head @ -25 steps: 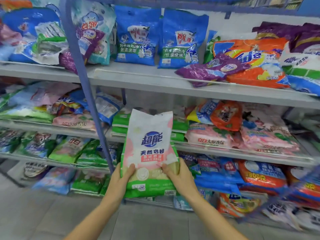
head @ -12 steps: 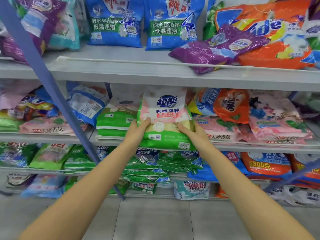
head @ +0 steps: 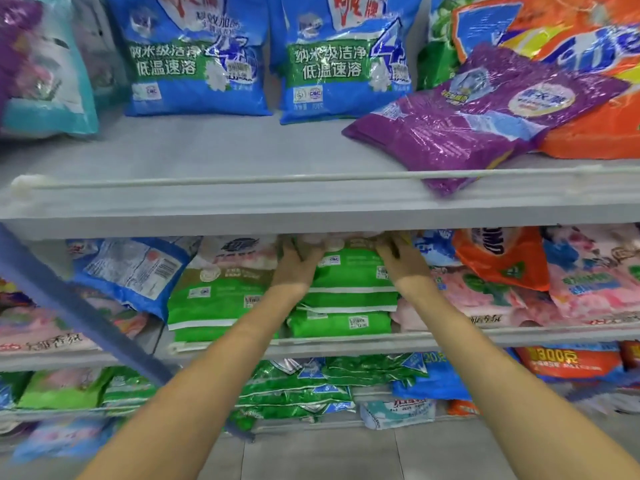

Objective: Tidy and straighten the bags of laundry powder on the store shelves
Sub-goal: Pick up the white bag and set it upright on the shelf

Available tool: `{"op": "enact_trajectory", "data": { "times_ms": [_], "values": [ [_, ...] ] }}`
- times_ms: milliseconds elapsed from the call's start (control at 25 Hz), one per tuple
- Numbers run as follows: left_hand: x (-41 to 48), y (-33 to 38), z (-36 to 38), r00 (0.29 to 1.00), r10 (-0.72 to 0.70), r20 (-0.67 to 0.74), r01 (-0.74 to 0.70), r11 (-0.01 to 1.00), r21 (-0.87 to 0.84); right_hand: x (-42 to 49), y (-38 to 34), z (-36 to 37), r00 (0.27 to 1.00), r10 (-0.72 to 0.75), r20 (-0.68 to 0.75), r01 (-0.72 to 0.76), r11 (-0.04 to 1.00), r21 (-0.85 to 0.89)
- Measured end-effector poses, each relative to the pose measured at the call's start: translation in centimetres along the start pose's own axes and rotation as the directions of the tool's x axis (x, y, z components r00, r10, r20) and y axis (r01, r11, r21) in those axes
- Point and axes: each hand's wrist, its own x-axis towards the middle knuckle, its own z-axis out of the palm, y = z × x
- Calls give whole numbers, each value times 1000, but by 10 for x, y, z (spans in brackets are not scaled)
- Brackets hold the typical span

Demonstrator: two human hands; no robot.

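Midway up a store rack, a bag of laundry powder (head: 349, 271) is held flat on top of a stack of matching green bags (head: 343, 322) on the middle shelf (head: 519, 336). Its far end is tucked under the lip of the upper shelf (head: 242, 206). The bag is shown bright green at its near end, with a small white label and a barcode patch, and paler, white and beige, farther in; its print is blurred. Its left edge is gripped by the left hand (head: 294, 268) and its right edge by the right hand (head: 398, 263), with fingers curled over the top face and fingertips lost in shadow. A second green stack (head: 214, 303) is seen just beside it on the left, pink bags (head: 588, 282) on the right. Two blue bags (head: 194, 64) are stood upright on the upper shelf, near a purple bag (head: 485, 112) laid with one corner over the front rail.
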Motion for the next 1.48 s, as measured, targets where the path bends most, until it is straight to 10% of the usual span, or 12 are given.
{"op": "enact_trajectory", "data": {
  "times_ms": [320, 480, 1200, 1480],
  "values": [
    [-6, -15, -9, 994, 56, 91, -70, 984, 163, -13, -1, 0, 997, -10, 72, 40, 897, -440],
    [-12, -2, -11, 944, 318, -89, -178, 717, 674, -23, -16, 4, 939, -323, -119, 199, 793, -576],
    [-1, -16, 8, 928, 363, 90, -335, 702, 628, -29, -15, 16, 961, -276, -22, 208, 771, -602],
    [-45, -4, 8, 679, 714, 174, -557, 345, 755, -55, -16, -10, 961, -275, -34, 179, 713, -678]
  ]
}}
